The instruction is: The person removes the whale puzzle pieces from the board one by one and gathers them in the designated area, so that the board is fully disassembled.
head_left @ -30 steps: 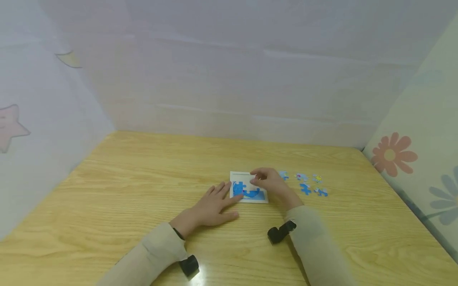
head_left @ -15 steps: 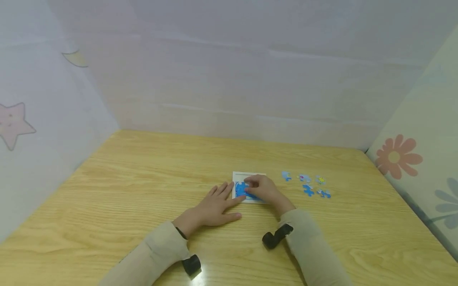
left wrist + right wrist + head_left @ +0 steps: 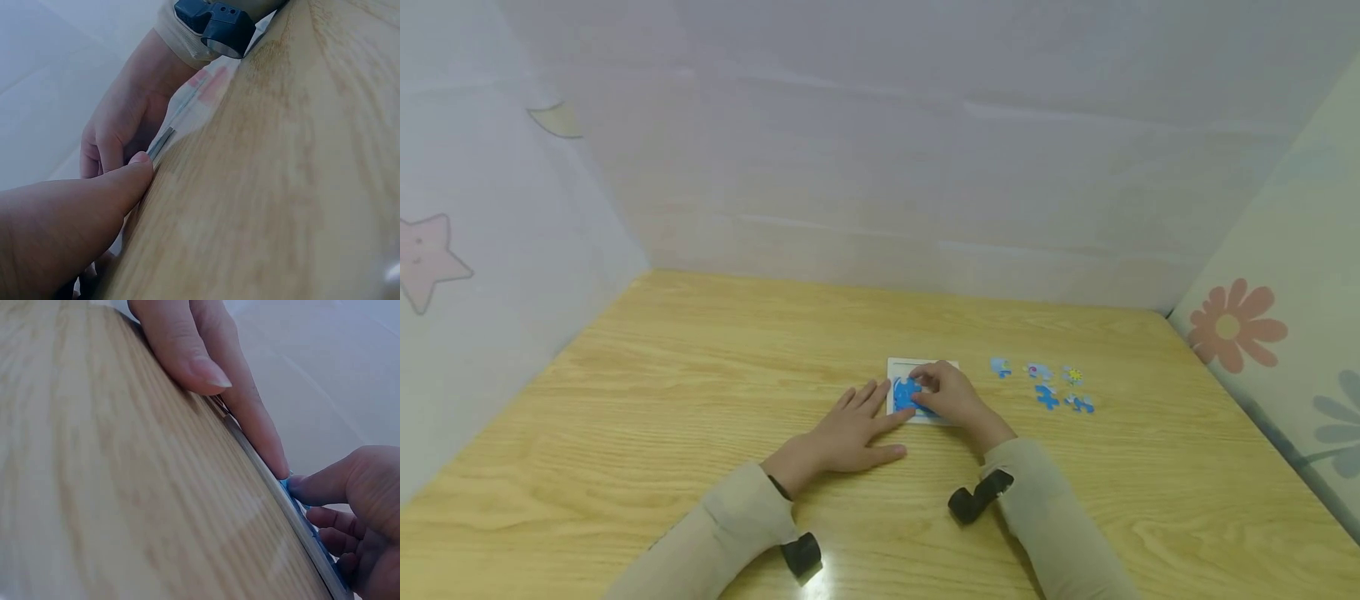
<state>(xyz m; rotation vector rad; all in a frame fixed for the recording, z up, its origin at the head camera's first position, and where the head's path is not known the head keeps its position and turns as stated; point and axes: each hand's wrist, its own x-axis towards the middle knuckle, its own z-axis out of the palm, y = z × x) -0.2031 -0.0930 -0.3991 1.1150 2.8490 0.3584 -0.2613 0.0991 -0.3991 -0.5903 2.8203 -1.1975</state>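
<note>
A small white-framed jigsaw board [image 3: 898, 363] lies on the wooden table, its left part filled with blue pieces [image 3: 904, 395]. My left hand [image 3: 850, 435] rests flat, fingers spread, with the fingertips at the board's left side and the index finger over its lower edge. Over the middle of the board, my right hand [image 3: 957, 397] pinches a blue puzzle piece [image 3: 916, 385] between thumb and fingers, close against the placed pieces. The right hand covers the board's right half. In the right wrist view, the right thumb [image 3: 306, 486] presses at blue on the board, near the left index fingertip.
To the right of the board lie several loose puzzle pieces: a light blue one [image 3: 1000, 367], one with a yellow flower [image 3: 1073, 376] and a plain blue one [image 3: 1047, 397] among them. A pale cloth wall [image 3: 880, 167] borders the table's back.
My right hand has moved left from the board's right side to the blue pieces and dipped inward there. The left hand keeps its place on the board; the head view shifted slightly.
</note>
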